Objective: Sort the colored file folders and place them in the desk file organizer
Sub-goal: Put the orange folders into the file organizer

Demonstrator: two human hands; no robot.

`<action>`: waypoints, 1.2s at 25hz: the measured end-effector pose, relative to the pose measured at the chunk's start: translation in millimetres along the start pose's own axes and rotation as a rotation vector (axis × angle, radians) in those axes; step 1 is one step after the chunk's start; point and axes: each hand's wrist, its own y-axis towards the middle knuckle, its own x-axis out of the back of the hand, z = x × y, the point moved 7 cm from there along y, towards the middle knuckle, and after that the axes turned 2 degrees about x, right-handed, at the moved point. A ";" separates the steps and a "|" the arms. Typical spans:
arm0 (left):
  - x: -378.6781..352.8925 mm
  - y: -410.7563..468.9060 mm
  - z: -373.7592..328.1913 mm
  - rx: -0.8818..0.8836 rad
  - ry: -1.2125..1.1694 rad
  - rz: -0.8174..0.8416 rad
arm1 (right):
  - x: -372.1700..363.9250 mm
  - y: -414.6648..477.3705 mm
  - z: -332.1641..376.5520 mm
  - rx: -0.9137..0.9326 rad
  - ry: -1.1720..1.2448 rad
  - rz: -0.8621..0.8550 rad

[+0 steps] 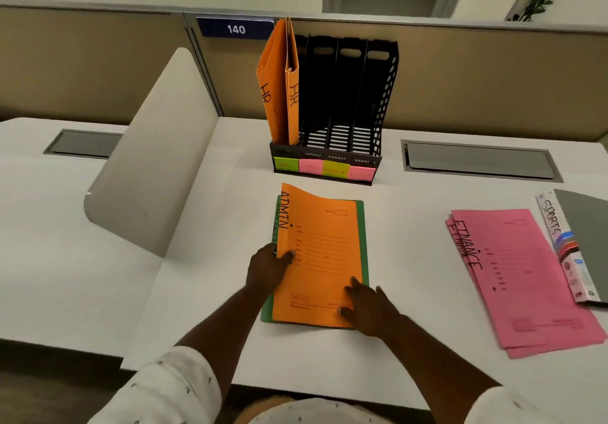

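Orange ADMIN folder (320, 259) atop green folder (363, 236) just before the black organizer (385, 94), left hand (268, 267) pinching its left edge, right hand (367, 307) flat on it with fingers apart, 2 HR folders (278, 94) in the organizer's leftmost slot

Both sleeves (171, 387) are white, sprinkled with tiny dark marks.
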 end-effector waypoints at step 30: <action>51.8 -63.2 -281.8 -0.871 0.267 -0.265 | 463.3 -108.1 28.3 -0.064 0.297 -1.126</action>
